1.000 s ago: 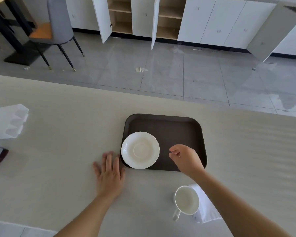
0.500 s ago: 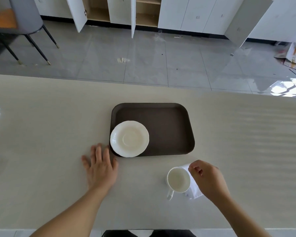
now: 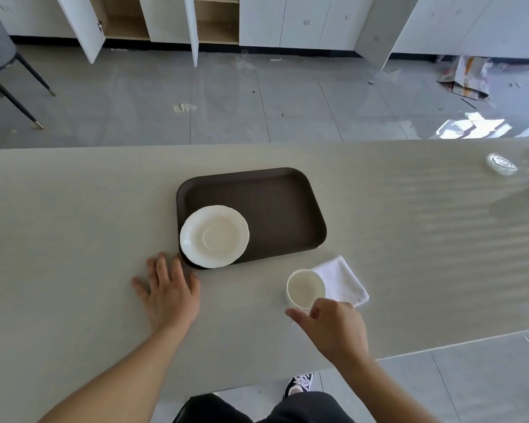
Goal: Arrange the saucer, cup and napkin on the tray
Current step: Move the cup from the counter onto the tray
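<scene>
A dark brown tray (image 3: 275,203) lies on the pale table. A white saucer (image 3: 214,236) rests in its near left corner, overlapping the rim. My left hand (image 3: 168,291) lies flat on the table with fingers spread, just left of that corner and holding nothing. A white cup (image 3: 305,287) stands on the table in front of the tray, on the corner of a folded white napkin (image 3: 342,279). My right hand (image 3: 333,328) is at the cup's near side with curled fingers and the thumb pointing left. It hides the handle, so any grip is unclear.
The table's (image 3: 74,224) near edge runs close behind my right hand. A clear glass object (image 3: 501,163) sits at the far right of the table. Beyond the table are grey floor tiles, open cabinets and a chair's legs.
My right hand left the tray, passed over the napkin and came round to the cup's near side. The view shifted right. My left hand, the saucer and the tray stayed put.
</scene>
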A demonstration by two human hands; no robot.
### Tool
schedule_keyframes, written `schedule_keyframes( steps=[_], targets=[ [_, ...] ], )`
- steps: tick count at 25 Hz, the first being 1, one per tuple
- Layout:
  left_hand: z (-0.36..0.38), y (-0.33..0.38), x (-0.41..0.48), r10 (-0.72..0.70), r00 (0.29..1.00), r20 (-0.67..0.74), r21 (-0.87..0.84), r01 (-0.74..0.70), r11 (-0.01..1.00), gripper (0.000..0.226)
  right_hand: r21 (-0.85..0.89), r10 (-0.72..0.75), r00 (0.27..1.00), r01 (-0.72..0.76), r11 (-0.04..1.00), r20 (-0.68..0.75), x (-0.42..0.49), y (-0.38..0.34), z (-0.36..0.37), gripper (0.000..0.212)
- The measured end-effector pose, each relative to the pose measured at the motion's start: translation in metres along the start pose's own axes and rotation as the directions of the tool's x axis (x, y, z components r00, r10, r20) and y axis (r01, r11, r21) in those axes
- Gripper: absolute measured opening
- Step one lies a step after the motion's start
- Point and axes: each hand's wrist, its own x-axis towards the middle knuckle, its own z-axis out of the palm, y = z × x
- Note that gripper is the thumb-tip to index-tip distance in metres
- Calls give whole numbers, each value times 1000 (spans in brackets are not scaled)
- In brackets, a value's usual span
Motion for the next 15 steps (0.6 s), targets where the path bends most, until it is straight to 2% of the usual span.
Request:
schedule_keyframes(
  steps=[3,6,11,15],
  targets=[
    [0,-2,0,8,1000,-4,-11,-8,1000,55,-45,-23,998,21,999,-56,-5,-3,9,64],
    [0,-1,0,15,1000,-17,-22,-15,1000,56,-40,-42,991,37,999,-128,-9,-1,14,49],
    [1,-1,0,16,1000,-26,-20,-17,1000,56,196,-40,975,84,977,-217,-7,12,17,22],
    [1,0,-1,12,999,-34,-16,-12,1000,57,268,-95,974,150,952,-206,3,18,14,13]
  ],
)
